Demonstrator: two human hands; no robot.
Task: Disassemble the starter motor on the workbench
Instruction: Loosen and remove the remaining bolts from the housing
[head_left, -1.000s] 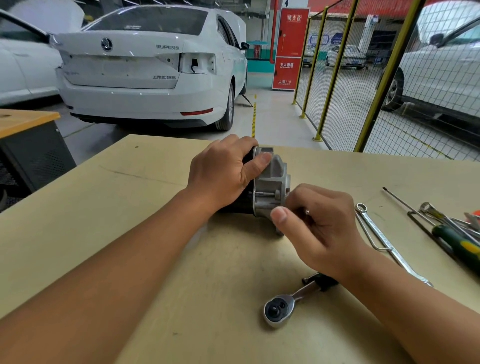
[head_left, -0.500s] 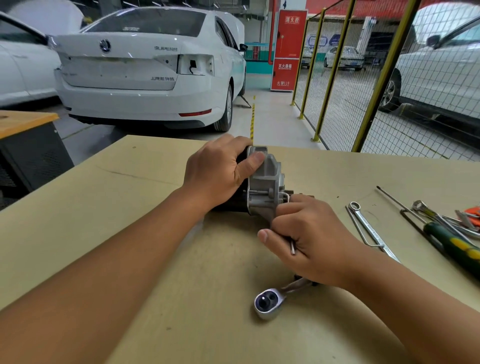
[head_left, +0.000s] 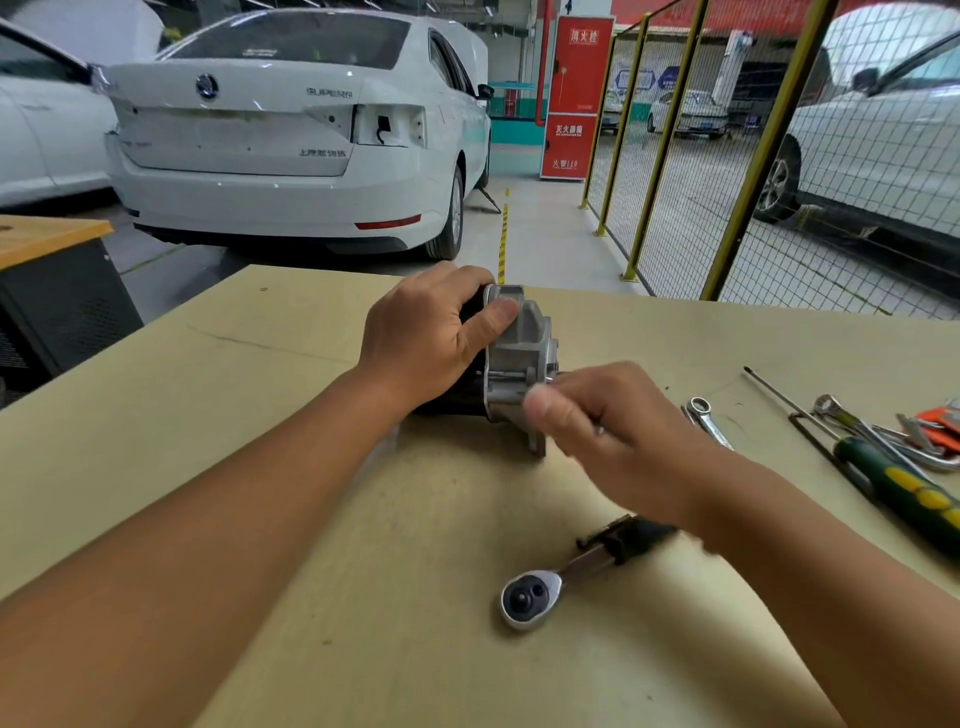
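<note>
The starter motor (head_left: 519, 343), with a black body and a grey cast-aluminium nose housing, lies on its side in the middle of the workbench (head_left: 249, 415). My left hand (head_left: 421, 338) grips it from the left, thumb pressed on the housing's top edge. My right hand (head_left: 618, 436) is blurred, with curled fingers at the end of a long bolt (head_left: 511, 375) on the housing's near side. It seems to pinch a thin metal key, which is mostly hidden by the fingers.
A ratchet wrench (head_left: 530, 597) lies in front of the motor, under my right forearm. To the right lie a combination spanner (head_left: 706, 421), a green-handled screwdriver (head_left: 893, 483) and orange-handled pliers (head_left: 940, 426). Beyond the bench stand a white car (head_left: 291, 145) and a yellow mesh fence (head_left: 675, 171).
My right hand dropped slightly with a thin metal key showing below it, then rose back to the bolt end. My left hand kept its grip on the motor.
</note>
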